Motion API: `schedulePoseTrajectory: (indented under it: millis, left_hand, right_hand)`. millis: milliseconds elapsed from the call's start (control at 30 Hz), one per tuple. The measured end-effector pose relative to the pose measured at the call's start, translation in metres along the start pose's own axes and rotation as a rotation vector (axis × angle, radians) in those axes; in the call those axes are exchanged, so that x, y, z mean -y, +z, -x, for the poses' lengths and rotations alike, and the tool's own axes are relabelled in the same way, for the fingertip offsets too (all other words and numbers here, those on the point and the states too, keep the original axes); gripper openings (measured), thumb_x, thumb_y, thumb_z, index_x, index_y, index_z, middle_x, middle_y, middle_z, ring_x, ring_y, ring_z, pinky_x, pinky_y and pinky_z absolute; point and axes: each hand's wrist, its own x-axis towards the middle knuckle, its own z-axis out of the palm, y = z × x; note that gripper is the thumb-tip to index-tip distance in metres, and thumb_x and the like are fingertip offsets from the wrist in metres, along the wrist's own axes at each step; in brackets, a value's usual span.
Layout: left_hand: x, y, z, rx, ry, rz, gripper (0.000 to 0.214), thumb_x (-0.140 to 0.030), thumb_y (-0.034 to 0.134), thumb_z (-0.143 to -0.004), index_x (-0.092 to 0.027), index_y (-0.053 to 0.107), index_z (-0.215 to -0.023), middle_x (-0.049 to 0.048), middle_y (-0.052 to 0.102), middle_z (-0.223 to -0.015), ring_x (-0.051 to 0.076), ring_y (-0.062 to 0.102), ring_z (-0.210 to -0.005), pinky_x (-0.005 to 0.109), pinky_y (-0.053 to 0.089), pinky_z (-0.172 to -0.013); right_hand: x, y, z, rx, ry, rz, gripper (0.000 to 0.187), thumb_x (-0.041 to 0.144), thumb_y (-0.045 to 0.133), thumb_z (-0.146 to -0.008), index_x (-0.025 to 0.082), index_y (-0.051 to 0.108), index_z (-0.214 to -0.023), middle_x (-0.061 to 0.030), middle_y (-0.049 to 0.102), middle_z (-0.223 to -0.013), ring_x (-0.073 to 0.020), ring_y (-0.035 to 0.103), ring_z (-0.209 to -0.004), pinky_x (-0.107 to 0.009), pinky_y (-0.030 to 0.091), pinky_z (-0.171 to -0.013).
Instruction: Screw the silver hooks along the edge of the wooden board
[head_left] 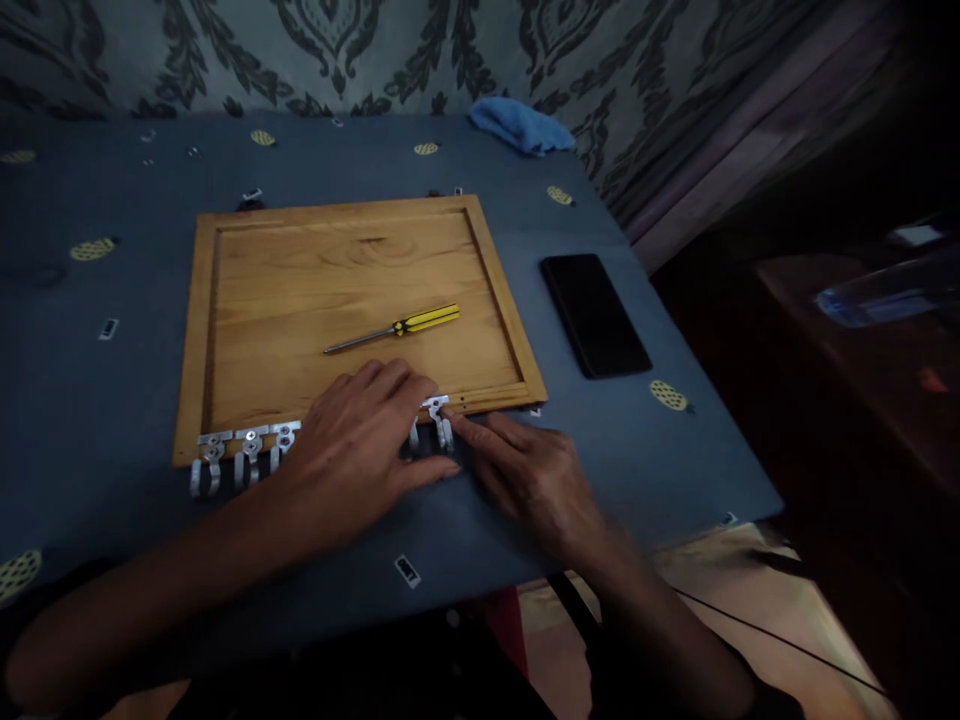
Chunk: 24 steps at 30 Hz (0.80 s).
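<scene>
A framed wooden panel lies on the table, with several silver metal double hooks along its near edge. A yellow-and-black screwdriver rests on the panel, its tip toward the left. My left hand lies palm down over the near edge, covering the middle hooks. Its thumb is spread from the fingers, whose tips are partly hidden. At the right end of the row sits another metal hook. The index finger of my right hand touches this hook, the other fingers curled below.
A black phone lies to the right of the panel. At the back of the table is a crumpled blue cloth, against a patterned curtain. A clear plastic bottle lies off to the right.
</scene>
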Motion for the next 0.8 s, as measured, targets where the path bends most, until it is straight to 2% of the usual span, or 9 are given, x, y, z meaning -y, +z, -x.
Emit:
schedulePoseTrajectory:
  millis: [100,267,533,800]
  left_hand:
    - [0.0012,-0.0036,0.0041,0.000,-0.031,-0.006,0.038,-0.043,0.078,-0.083,-0.020,0.063,-0.109,0.0051,0.066,-0.112,0.028,0.062,-0.105,0.045,0.052,-0.090]
    - [0.0016,-0.0051,0.0083,-0.008,-0.043,-0.036,0.033,-0.040,0.077,-0.084,-0.019,0.063,-0.104,0.0063,0.067,-0.112,0.029,0.062,-0.105,0.047,0.051,-0.093]
    - [-0.0030,-0.0054,0.0078,0.023,-0.077,-0.062,0.031,-0.034,0.075,-0.087,-0.015,0.064,-0.109,0.0091,0.067,-0.114,0.031,0.061,-0.112,0.050,0.050,-0.098]
    - [0.0004,0.0003,0.0058,-0.015,-0.023,-0.034,0.035,-0.037,0.075,-0.087,-0.017,0.064,-0.115,0.0081,0.066,-0.115,0.031,0.061,-0.111,0.049,0.050,-0.096]
  right_hand:
    - [-0.0015,0.0011,0.0014,0.005,-0.006,-0.011,0.039,0.011,0.044,-0.100,0.016,0.064,-0.134,-0.0005,0.063,-0.075,-0.0110,0.056,-0.060,-0.023,0.042,-0.055]
    - [-0.0017,0.0024,0.0022,0.038,0.013,0.014,0.047,0.009,0.046,-0.098,0.021,0.060,-0.141,-0.0005,0.067,-0.079,-0.0111,0.058,-0.061,-0.023,0.043,-0.058]
    - [-0.0020,0.0021,0.0012,0.057,0.011,0.024,0.044,0.010,0.046,-0.097,0.017,0.064,-0.136,-0.0007,0.064,-0.077,-0.0121,0.057,-0.061,-0.025,0.041,-0.057]
    - [-0.0023,0.0013,0.0004,0.024,-0.009,0.010,0.040,0.010,0.046,-0.098,0.016,0.065,-0.133,-0.0011,0.065,-0.077,-0.0118,0.057,-0.060,-0.024,0.041,-0.057]
